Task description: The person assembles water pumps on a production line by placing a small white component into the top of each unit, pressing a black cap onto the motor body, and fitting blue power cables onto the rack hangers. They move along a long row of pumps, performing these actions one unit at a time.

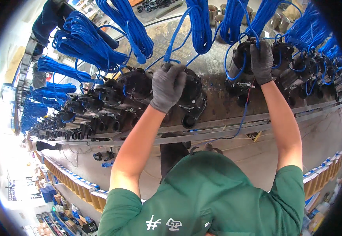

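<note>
My left hand (168, 87), in a grey glove, is closed at the top of a black-capped pump (192, 92), where a blue cable comes out; its fingertips are partly hidden. Farther right, my gloved right hand (261, 62) has its fingers curled over the top of a second pump (239, 57). A blue cable (234, 74) loops down beside that pump, and a thin red lead (249, 94) hangs below my right wrist. Coiled blue cable (201, 29) lies beyond the pumps, between my hands.
A long row of similar pumps (108, 92) runs off to the left, with more pumps (304, 65) at the right. Blue cable bundles (88, 41) hang behind them. The worn bench (218, 92) has a metal front edge (218, 126). Cartons (80, 188) line the floor behind me.
</note>
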A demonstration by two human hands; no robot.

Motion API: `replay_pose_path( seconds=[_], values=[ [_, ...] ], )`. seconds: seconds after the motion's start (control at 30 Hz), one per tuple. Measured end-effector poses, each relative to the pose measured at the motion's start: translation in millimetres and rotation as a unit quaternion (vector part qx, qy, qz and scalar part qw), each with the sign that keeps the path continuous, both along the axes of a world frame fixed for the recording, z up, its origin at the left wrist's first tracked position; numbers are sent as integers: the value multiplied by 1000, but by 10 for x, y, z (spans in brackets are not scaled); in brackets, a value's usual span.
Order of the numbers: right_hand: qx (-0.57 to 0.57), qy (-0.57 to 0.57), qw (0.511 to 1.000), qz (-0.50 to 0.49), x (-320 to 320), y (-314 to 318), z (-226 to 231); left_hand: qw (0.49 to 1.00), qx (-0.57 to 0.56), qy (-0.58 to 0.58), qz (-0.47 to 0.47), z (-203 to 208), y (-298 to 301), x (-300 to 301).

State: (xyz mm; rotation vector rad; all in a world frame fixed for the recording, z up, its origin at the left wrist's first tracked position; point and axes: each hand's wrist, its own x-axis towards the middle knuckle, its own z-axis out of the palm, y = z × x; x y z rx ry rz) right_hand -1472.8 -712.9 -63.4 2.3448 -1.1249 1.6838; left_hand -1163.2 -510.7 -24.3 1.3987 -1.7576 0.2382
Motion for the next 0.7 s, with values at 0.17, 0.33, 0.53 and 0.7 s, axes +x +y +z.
replay_pose_path(
  seconds=[0.17,0.33,0.53,0.7],
  values=[
    [-20,41,999,-26,-17,-42,43,998,-57,-21,13,-40,327,-150],
    [-79,41,994,-56,61,-6,33,998,14,-9,62,107,375,-317],
    [-33,63,997,-39,36,-39,65,994,-24,-34,103,26,136,-94],
    [-2,68,997,-46,-5,-39,38,993,-67,-55,84,-83,92,-170]
  ],
)
